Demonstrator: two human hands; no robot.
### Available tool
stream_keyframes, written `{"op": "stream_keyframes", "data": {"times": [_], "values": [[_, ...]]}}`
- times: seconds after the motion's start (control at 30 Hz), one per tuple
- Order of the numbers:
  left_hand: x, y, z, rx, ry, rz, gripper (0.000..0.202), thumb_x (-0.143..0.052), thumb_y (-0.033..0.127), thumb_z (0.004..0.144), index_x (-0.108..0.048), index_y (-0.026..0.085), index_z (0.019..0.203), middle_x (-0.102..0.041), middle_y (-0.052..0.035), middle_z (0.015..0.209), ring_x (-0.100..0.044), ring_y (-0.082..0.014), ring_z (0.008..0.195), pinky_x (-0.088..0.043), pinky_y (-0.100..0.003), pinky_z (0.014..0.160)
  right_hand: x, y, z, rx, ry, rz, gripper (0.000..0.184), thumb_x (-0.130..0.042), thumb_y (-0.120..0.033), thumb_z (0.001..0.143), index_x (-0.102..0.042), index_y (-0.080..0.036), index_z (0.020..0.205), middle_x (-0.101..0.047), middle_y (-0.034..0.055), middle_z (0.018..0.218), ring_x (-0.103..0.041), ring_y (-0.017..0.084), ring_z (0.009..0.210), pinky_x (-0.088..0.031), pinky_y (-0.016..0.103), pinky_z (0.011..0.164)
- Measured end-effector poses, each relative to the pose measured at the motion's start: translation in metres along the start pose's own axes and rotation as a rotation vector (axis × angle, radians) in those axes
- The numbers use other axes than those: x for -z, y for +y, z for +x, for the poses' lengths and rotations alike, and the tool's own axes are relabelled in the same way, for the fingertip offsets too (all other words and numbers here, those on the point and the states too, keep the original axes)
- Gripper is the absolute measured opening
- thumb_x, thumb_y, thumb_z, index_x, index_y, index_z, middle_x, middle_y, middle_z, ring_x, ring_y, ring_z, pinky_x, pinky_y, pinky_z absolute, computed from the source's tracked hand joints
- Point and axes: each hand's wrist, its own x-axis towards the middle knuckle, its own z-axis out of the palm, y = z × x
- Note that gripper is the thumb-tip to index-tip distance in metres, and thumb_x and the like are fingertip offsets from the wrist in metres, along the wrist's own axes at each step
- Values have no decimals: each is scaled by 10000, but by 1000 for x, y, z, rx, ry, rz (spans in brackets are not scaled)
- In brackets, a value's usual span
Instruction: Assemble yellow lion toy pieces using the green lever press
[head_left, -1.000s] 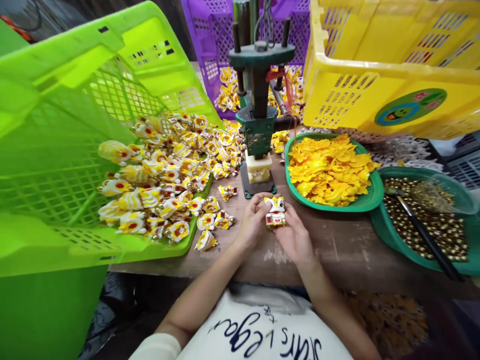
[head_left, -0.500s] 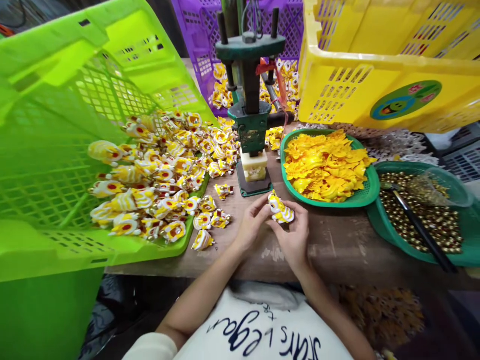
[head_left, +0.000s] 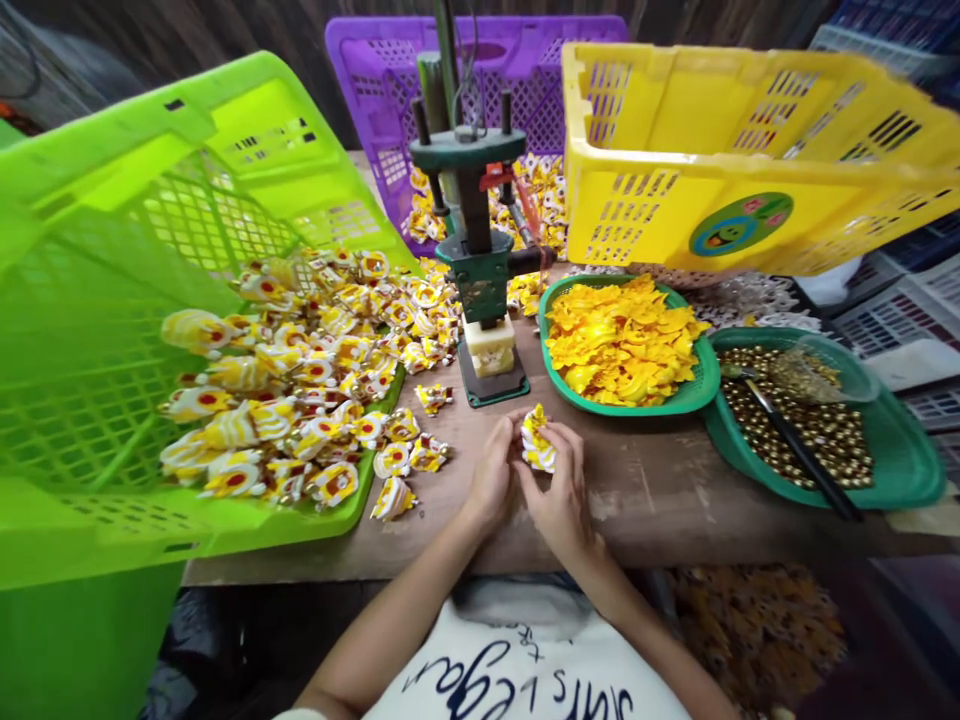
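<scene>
Between my two hands is a small yellow-and-white plastic figurine (head_left: 538,441), held upright just above the table. My left hand (head_left: 495,467) grips its left side with the fingertips. On the other side, the thumb and fingers of my right hand (head_left: 559,485) pinch it. Behind the hands stands a green hand press (head_left: 480,270) with a cream block (head_left: 489,345) on its base. Left of my hands, several similar figurines (head_left: 393,460) lie loose on the table, beside a large heap of them (head_left: 300,375).
A tilted lime-green crate (head_left: 90,320) surrounds the heap. Purple (head_left: 367,110) and yellow (head_left: 630,215) crates stand behind. To the right are a green basket (head_left: 637,409) of yellow plastic pieces and a green tray (head_left: 911,460) with gold beads and a black-handled spoon (head_left: 802,455).
The figurine has been turned in my hands, now showing its striped side. My right fingers have shifted over its side. The head view has tilted up and shifted right.
</scene>
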Motion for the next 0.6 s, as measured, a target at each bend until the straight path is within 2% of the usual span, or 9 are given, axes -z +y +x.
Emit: {"op": "stream_keyframes", "data": {"times": [0.17, 0.3, 0.37, 0.47, 0.53, 0.6], "values": [[-3, -1, 0, -43, -3, 158, 445, -550, 525, 906, -631, 175, 1171, -662, -105, 1214, -614, -237, 1113, -475, -347, 957, 3, 22, -4, -12, 12, 14, 470, -641, -204, 898, -454, -194, 1329, -549, 144, 1259, -542, 249, 1213, -491, 450, 1040], [2, 16, 8, -265, 176, 416, 256, -510, 390, 929, -594, 199, 1076, -651, -73, 1078, -613, -203, 1008, -484, -323, 883, 5, 36, -8, 9, -69, -17, 458, -637, -189, 893, -474, -183, 1321, -550, 149, 1238, -552, 259, 1184, -498, 453, 1026], [9, 31, 13, -408, 268, 652, 190, -502, 296, 913, -574, 199, 1059, -626, -73, 1075, -593, -203, 1001, -478, -333, 888, 3, 41, -12, 16, -117, -42, 452, -626, -166, 891, -483, -177, 1319, -554, 151, 1232, -554, 266, 1173, -499, 465, 1020], [24, 57, 22, -580, 346, 1142, 234, -471, 200, 900, -568, 174, 1111, -601, -120, 1144, -552, -248, 1082, -452, -396, 953, -3, 47, -19, 31, -166, -77, 485, -609, -129, 882, -472, -165, 1346, -543, 161, 1252, -548, 278, 1175, -505, 481, 1008], [37, 75, 28, -595, 407, 1486, 289, -455, 163, 895, -569, 141, 1159, -594, -164, 1172, -529, -294, 1124, -429, -452, 981, -6, 48, -22, 50, -183, -99, 483, -589, -116, 885, -470, -163, 1350, -540, 167, 1258, -548, 285, 1175, -516, 487, 988], [50, 91, 32, -507, 431, 1733, 326, -468, 145, 878, -575, 105, 1183, -605, -200, 1166, -533, -335, 1117, -424, -500, 972, -8, 46, -21, 85, -191, -127, 444, -569, -119, 893, -489, -172, 1326, -556, 165, 1245, -562, 291, 1151, -525, 496, 963]]}}
